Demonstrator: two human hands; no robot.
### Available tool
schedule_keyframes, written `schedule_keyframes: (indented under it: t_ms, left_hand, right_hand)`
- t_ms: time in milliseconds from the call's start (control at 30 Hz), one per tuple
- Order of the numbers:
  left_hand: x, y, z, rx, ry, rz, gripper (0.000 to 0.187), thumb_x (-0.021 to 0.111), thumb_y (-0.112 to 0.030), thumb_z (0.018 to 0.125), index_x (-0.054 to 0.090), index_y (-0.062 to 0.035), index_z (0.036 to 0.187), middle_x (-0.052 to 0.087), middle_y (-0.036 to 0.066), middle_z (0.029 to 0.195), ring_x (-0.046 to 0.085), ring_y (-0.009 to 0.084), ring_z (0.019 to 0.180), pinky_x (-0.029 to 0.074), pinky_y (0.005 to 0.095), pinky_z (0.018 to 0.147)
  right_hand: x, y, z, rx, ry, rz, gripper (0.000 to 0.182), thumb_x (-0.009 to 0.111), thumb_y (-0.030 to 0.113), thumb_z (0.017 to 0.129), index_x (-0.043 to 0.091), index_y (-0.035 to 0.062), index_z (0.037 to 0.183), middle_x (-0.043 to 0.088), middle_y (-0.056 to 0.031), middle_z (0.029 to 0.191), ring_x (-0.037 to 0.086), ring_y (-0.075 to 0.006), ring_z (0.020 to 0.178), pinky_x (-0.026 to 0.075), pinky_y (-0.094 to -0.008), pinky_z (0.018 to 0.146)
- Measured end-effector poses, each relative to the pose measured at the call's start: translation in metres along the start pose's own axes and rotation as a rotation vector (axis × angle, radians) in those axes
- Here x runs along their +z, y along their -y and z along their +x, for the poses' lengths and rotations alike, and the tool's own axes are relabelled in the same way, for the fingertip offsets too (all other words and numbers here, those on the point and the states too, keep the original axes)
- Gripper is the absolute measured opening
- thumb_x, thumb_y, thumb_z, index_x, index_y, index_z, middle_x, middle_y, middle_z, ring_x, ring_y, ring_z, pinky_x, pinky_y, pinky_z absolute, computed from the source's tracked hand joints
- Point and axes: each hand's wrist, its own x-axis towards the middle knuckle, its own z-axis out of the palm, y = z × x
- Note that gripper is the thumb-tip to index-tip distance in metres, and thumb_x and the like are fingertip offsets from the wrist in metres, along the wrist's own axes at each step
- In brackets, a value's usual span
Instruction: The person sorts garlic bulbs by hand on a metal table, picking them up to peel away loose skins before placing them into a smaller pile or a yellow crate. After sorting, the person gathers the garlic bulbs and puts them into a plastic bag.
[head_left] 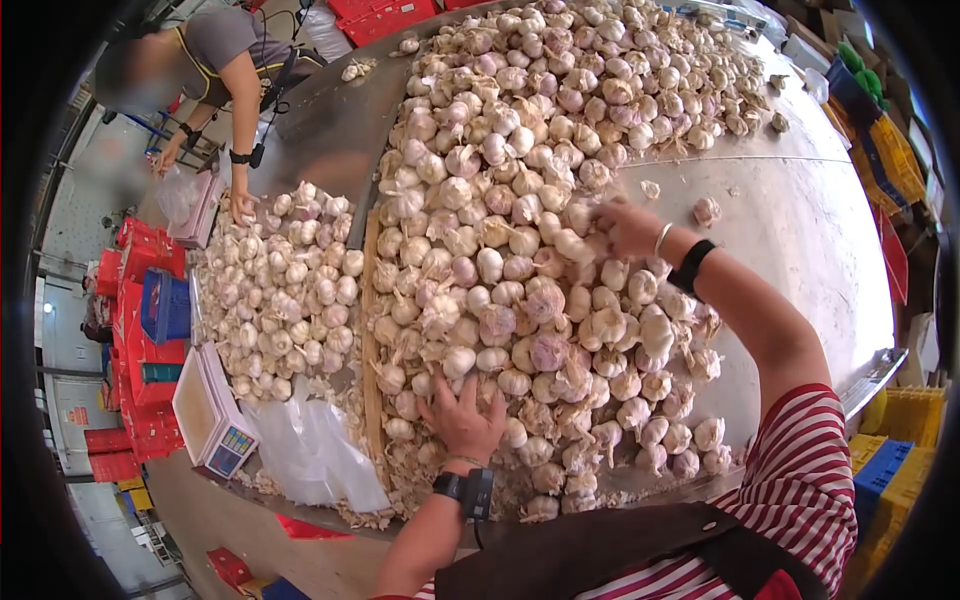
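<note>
A large heap of garlic bulbs (495,325) covers the metal table in front of me. My left hand (464,420) rests at the near side of the heap, its fingers spread and touching bulbs. Just beyond its fingertips lies a pale garlic bulb (458,361). Farther right, my right hand (630,232) is at the heap's right edge, its fingers among bulbs and smeared by motion. Whether it grips a bulb cannot be made out. A single garlic bulb (707,211) lies apart on the bare metal to its right.
A wooden strip (371,340) separates a smaller garlic pile (285,300) on the left. Beside that pile are a digital scale (215,415) and clear plastic bags (315,455). Another person's hand (243,205) touches its far edge. Red crates (140,370) stand beyond.
</note>
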Motion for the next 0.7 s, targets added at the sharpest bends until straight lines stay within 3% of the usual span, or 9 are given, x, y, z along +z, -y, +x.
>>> schedule_keyframes:
  t_ms: [67,133,200,267,300,400,533,633,700]
  left_hand:
    - [0.002,0.003,-0.001,0.003,0.006,-0.008,0.044,0.068,-0.041,0.077,0.068,-0.0091,0.108,0.041,0.027,0.140,0.045,0.0409,0.127,0.018,0.0685,0.105]
    - [0.000,0.003,0.000,0.019,0.015,-0.021,0.045,0.066,-0.038,0.081,0.068,-0.0041,0.110,0.040,0.028,0.139,0.041,0.0427,0.128,0.016,0.0637,0.108]
    - [-0.001,0.002,0.001,0.021,0.017,-0.022,0.045,0.065,-0.038,0.082,0.068,-0.0042,0.111,0.040,0.028,0.140,0.041,0.0421,0.128,0.017,0.0635,0.109]
    - [-0.001,0.001,0.000,0.027,0.025,-0.031,0.045,0.064,-0.038,0.083,0.068,-0.0043,0.111,0.040,0.027,0.140,0.041,0.0414,0.129,0.017,0.0633,0.109]
    - [-0.001,0.002,0.000,0.035,0.005,-0.030,0.045,0.064,-0.039,0.083,0.068,-0.0043,0.112,0.040,0.027,0.140,0.041,0.0407,0.129,0.018,0.0631,0.109]
    - [-0.009,0.001,0.002,0.082,-0.003,-0.035,0.044,0.062,-0.040,0.086,0.068,-0.0050,0.112,0.039,0.025,0.140,0.040,0.0389,0.131,0.018,0.0638,0.108]
    - [-0.008,0.004,0.000,0.048,0.028,-0.057,0.040,0.061,-0.043,0.086,0.068,-0.0124,0.111,0.038,0.025,0.143,0.042,0.0379,0.131,0.016,0.0671,0.106]
    - [-0.005,0.010,-0.002,0.084,0.021,-0.037,0.040,0.057,-0.044,0.091,0.066,-0.0150,0.116,0.042,0.023,0.139,0.042,0.0372,0.131,0.019,0.0671,0.104]
    - [-0.003,0.015,-0.003,0.114,0.042,-0.086,0.040,0.056,-0.045,0.092,0.066,-0.0152,0.117,0.043,0.023,0.138,0.042,0.0375,0.131,0.019,0.0674,0.104]
  right_hand:
    - [0.010,0.038,-0.019,0.176,0.041,-0.022,0.061,0.068,0.018,0.070,0.051,0.0105,0.129,0.055,-0.0195,0.119,0.056,-0.0380,0.113,0.048,-0.0414,0.096]
    - [0.015,0.048,-0.035,0.141,0.010,0.024,0.063,0.070,0.019,0.069,0.052,0.0111,0.128,0.054,-0.0178,0.121,0.057,-0.0374,0.112,0.048,-0.0416,0.096]
    - [0.020,0.073,-0.056,0.075,0.066,0.146,0.062,0.071,0.018,0.068,0.053,0.0113,0.128,0.054,-0.0163,0.122,0.057,-0.0358,0.113,0.049,-0.0413,0.095]
    - [0.040,0.088,-0.068,-0.018,-0.040,0.003,0.059,0.070,0.017,0.069,0.054,0.0113,0.126,0.054,-0.0147,0.121,0.058,-0.0342,0.112,0.050,-0.0416,0.094]
    - [0.032,0.106,-0.082,-0.190,-0.070,-0.010,0.059,0.072,0.016,0.069,0.054,0.0116,0.126,0.053,-0.0147,0.122,0.058,-0.0359,0.110,0.051,-0.0425,0.092]
    - [0.039,0.191,-0.117,0.143,0.015,0.051,0.057,0.069,0.010,0.070,0.055,0.0127,0.125,0.053,-0.0134,0.117,0.059,-0.0337,0.107,0.052,-0.0433,0.086]
    - [0.094,0.228,-0.142,0.133,-0.288,-0.049,0.040,0.064,0.010,0.073,0.057,0.0108,0.112,0.052,-0.0134,0.110,0.060,-0.0362,0.097,0.051,-0.0462,0.076]
    - [0.113,0.259,-0.161,0.171,-0.350,-0.120,0.038,0.065,0.009,0.072,0.059,0.0103,0.109,0.053,-0.0132,0.107,0.061,-0.0357,0.093,0.050,-0.0459,0.077]
    - [0.130,0.271,-0.172,0.101,-0.364,0.036,0.040,0.065,0.009,0.074,0.057,0.0102,0.113,0.055,-0.0140,0.106,0.061,-0.0363,0.097,0.052,-0.0444,0.080]
